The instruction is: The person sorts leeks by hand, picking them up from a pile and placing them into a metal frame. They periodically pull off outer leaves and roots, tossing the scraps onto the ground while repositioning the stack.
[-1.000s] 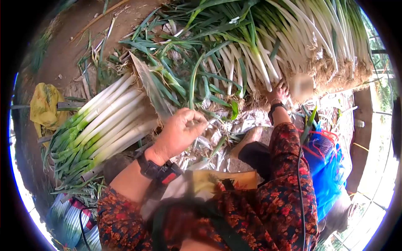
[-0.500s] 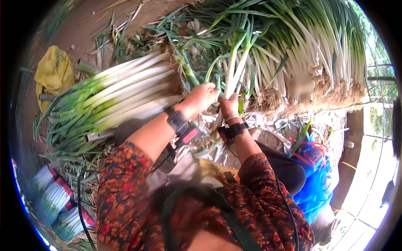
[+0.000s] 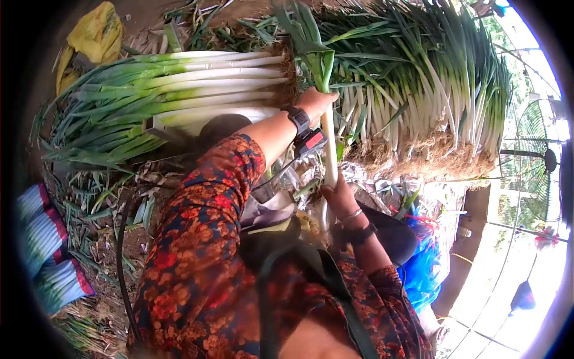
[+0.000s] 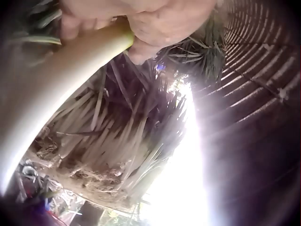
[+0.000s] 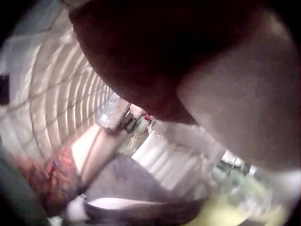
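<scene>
A leek [image 3: 330, 140] with a white shaft and green leaves stands upright between my two hands. My left hand [image 3: 317, 103] grips it where the white turns green; in the left wrist view the fingers of that hand [image 4: 164, 23] curl over the pale shaft [image 4: 70, 70]. Lower down, my right hand [image 3: 342, 198] holds the shaft near its bottom end. In the right wrist view a dark, blurred shape hides most of the right hand's work. To the left lies a row of trimmed leeks [image 3: 209, 81], white ends toward my left hand.
A large pile of leeks with roots [image 3: 418, 102] lies to the right. Yellow cloth [image 3: 98, 33] is at the upper left, tied bundles [image 3: 45, 230] at the lower left, a blue bag [image 3: 423, 263] at the right. Leaf scraps litter the ground.
My right hand has come from the root pile to the middle and taken hold of a leek. The left hand now grips its upper part, while the right has slid down the shaft.
</scene>
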Demonstrator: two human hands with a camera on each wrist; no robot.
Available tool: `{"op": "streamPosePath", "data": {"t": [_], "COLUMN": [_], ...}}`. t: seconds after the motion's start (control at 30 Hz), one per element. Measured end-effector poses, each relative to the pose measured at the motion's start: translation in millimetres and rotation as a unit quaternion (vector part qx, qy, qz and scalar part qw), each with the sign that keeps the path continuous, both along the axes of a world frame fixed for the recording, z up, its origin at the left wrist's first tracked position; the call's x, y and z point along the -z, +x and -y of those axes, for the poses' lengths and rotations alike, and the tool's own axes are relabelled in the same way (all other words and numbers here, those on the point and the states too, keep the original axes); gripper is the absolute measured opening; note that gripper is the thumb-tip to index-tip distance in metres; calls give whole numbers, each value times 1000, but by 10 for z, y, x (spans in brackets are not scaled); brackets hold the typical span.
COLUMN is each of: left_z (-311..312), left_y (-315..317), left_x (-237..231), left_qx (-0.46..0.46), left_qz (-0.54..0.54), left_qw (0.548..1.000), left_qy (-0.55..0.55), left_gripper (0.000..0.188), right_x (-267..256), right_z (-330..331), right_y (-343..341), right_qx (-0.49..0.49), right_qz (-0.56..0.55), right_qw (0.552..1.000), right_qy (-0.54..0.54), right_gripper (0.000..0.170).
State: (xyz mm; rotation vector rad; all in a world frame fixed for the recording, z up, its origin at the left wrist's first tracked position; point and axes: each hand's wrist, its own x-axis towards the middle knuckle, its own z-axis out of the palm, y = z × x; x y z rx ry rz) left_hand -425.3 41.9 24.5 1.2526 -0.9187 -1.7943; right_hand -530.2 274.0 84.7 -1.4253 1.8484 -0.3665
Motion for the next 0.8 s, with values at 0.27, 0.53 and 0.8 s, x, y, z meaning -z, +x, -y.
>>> {"op": "streamPosePath", "data": {"t": [0.27,0.53,0.8], "left_z": [-80,-367,-1599], "left_y": [396,1929,3982], "left_x": [-634,-1656,-1667], "left_qx": [6,-36,-43], "left_qz": [-293,-335,314], "left_qw": [956,916,946], "left_qy": [28,-220,-73], "left_gripper": [16,29,37], "right_x": [-348,-906,-1110], "right_z": [-250,176,1081], "right_y": [170,425,528], "right_qx": [116,-39,-287], "right_qz": [179,328,-250], "right_qw": [976,943,911], "right_qy": [49,36,-156], "right_gripper": [24,29,30]}}
